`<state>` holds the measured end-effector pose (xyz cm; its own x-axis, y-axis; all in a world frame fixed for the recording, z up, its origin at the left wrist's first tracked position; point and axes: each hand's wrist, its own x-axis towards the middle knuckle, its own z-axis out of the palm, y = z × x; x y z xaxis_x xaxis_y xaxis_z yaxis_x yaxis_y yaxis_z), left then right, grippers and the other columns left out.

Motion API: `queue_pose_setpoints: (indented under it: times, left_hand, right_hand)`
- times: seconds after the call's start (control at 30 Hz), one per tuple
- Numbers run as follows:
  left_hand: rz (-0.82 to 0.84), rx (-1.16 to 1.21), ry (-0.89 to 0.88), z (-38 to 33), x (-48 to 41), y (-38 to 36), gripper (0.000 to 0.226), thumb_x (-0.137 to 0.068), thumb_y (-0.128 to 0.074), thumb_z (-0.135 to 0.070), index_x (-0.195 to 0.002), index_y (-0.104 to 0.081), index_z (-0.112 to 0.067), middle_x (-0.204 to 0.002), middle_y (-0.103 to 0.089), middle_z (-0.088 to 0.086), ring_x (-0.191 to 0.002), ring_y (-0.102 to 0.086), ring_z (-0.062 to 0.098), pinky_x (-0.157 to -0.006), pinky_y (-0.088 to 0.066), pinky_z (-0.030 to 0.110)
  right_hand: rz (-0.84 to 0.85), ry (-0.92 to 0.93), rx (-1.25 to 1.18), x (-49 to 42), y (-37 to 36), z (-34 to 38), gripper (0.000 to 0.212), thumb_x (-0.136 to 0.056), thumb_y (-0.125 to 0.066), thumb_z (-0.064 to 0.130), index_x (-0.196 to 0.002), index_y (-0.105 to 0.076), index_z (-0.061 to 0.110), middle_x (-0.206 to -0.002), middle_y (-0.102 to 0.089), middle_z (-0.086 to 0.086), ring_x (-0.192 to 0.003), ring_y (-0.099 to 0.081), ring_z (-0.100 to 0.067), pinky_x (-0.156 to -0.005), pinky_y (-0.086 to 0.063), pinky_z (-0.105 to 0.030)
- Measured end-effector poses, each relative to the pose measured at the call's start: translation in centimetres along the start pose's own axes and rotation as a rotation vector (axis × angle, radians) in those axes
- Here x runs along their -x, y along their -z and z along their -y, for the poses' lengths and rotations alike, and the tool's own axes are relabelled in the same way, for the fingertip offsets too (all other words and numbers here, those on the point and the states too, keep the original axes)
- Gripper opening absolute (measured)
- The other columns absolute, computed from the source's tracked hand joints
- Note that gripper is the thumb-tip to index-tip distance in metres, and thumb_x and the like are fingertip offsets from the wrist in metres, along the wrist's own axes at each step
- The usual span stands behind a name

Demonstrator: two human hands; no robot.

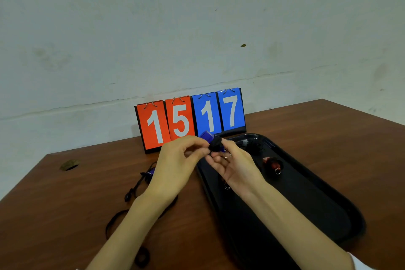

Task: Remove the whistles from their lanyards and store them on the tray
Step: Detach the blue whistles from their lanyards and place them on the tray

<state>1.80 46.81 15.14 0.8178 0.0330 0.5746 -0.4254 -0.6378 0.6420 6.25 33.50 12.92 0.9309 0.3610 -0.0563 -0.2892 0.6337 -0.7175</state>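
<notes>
While I watch through the head camera, both hands meet just above the near left rim of a long black plastic tray (350, 215). The left hand (179, 160) pinches a small blue and black plastic whistle (210, 139) with curled fingertips. The right hand (236, 166), palm up, pinches the same whistle from below, beside its silver metal split ring (226, 155). I cannot tell whether a lanyard is attached.

I judge the whistle light, rigid and smooth, so it could slip. The body is the place to hold it, while the thin springy ring needs a fingernail.

A red whistle (272, 163) with its own ring already lies on the tray. Left of the tray, a second blue whistle (150, 172) lies among limp black cord lanyards (131, 193). Everything rests on a brown wood-grain surface (306, 129). Behind stands a flip scoreboard (190, 120), orange 15 and blue 17, against a stained pale wall (197, 17).
</notes>
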Motion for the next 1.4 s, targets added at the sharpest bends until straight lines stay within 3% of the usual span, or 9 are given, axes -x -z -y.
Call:
queue_pose_setpoints:
  times: [0.13,0.4,0.6,0.77,0.87,1.0,1.1,1.27,1.4]
  left_hand:
    - [-0.105,-0.083,-0.107,0.0,0.1,-0.4,0.012,-0.084,-0.065,-0.009,-0.092,-0.07,-0.016,-0.093,-0.061,-0.014,-0.094,-0.056,-0.001,-0.081,-0.042,0.007]
    - [-0.314,0.084,-0.005,-0.1,0.5,-1.2,0.026,-0.081,-0.069,-0.009,-0.095,-0.065,-0.031,-0.087,-0.067,-0.016,-0.086,-0.063,-0.003,-0.076,-0.047,0.006]
    - [-0.252,-0.239,-0.157,0.5,0.3,-1.5,0.019,-0.083,-0.067,-0.005,-0.1,-0.071,-0.011,-0.091,-0.065,-0.006,-0.079,-0.057,-0.003,-0.08,-0.041,0.001]
    - [-0.14,-0.427,-0.208,1.1,0.0,-0.9,0.018,-0.081,-0.07,-0.009,-0.099,-0.071,-0.008,-0.09,-0.069,0.002,-0.08,-0.061,0.008,-0.075,-0.039,0.003]
    - [-0.111,-0.498,-0.263,1.3,-0.3,-0.3,0.014,-0.081,-0.068,-0.007,-0.095,-0.071,-0.008,-0.087,-0.069,0.003,-0.078,-0.06,0.006,-0.081,-0.035,0.007]
    - [-0.05,-0.522,-0.283,1.6,-0.4,0.1,0.009,-0.083,-0.066,-0.007,-0.09,-0.067,-0.012,-0.084,-0.064,-0.002,-0.074,-0.058,0.008,-0.065,-0.035,0.007]
    - [-0.113,-0.573,-0.276,2.0,0.0,-0.9,0.012,-0.077,-0.07,-0.003,-0.084,-0.064,-0.011,-0.078,-0.061,0.0,-0.066,-0.056,0.01,-0.058,-0.039,0.016]
    - [-0.291,-0.467,-0.299,3.2,0.9,-2.8,0.015,-0.084,-0.061,-0.01,-0.096,-0.068,-0.004,-0.086,-0.068,0.006,-0.077,-0.064,0.014,-0.081,-0.042,0.016]
    - [-0.348,-0.436,-0.283,3.1,1.2,-3.2,0.019,-0.076,-0.071,0.003,-0.094,-0.07,-0.001,-0.086,-0.068,0.009,-0.081,-0.061,0.011,-0.082,-0.041,0.014]
  right_hand:
    - [0.068,0.107,0.075,0.3,-0.2,-0.2,0.027,-0.093,-0.054,0.015,-0.113,-0.064,0.001,-0.079,-0.063,-0.014,-0.067,-0.059,-0.014,-0.079,-0.058,-0.032]
    - [0.064,0.179,0.15,0.4,-0.4,-0.8,0.023,-0.094,-0.054,0.012,-0.113,-0.066,0.006,-0.084,-0.063,-0.016,-0.067,-0.062,-0.013,-0.078,-0.058,-0.033]
    - [0.053,0.095,0.06,0.5,-0.3,-1.0,0.025,-0.093,-0.054,0.014,-0.113,-0.066,0.004,-0.09,-0.064,-0.016,-0.068,-0.063,-0.013,-0.07,-0.057,-0.028]
    - [0.021,0.09,0.084,0.5,-0.2,-1.3,0.025,-0.092,-0.055,0.012,-0.114,-0.064,0.003,-0.085,-0.065,-0.016,-0.072,-0.064,-0.016,-0.076,-0.058,-0.033]
    - [0.018,0.08,0.101,0.5,-0.2,-1.5,0.025,-0.093,-0.054,0.012,-0.115,-0.063,0.003,-0.08,-0.066,-0.014,-0.071,-0.065,-0.016,-0.076,-0.058,-0.033]
    - [0.018,0.068,0.112,0.7,-0.4,-1.9,0.023,-0.093,-0.054,0.011,-0.113,-0.063,0.003,-0.079,-0.067,-0.013,-0.068,-0.065,-0.016,-0.071,-0.058,-0.03]
    - [-0.024,0.05,0.099,0.7,-0.5,-2.3,0.022,-0.092,-0.055,0.011,-0.11,-0.064,0.004,-0.084,-0.069,-0.012,-0.069,-0.066,-0.015,-0.065,-0.058,-0.026]
    - [-0.054,0.055,0.083,0.6,-0.3,-2.1,0.022,-0.092,-0.056,0.011,-0.11,-0.065,0.004,-0.084,-0.07,-0.011,-0.071,-0.067,-0.015,-0.067,-0.059,-0.027]
    - [-0.072,0.058,0.07,0.7,-0.4,-2.2,0.021,-0.092,-0.056,0.011,-0.109,-0.065,0.005,-0.088,-0.07,-0.012,-0.071,-0.067,-0.014,-0.065,-0.058,-0.027]
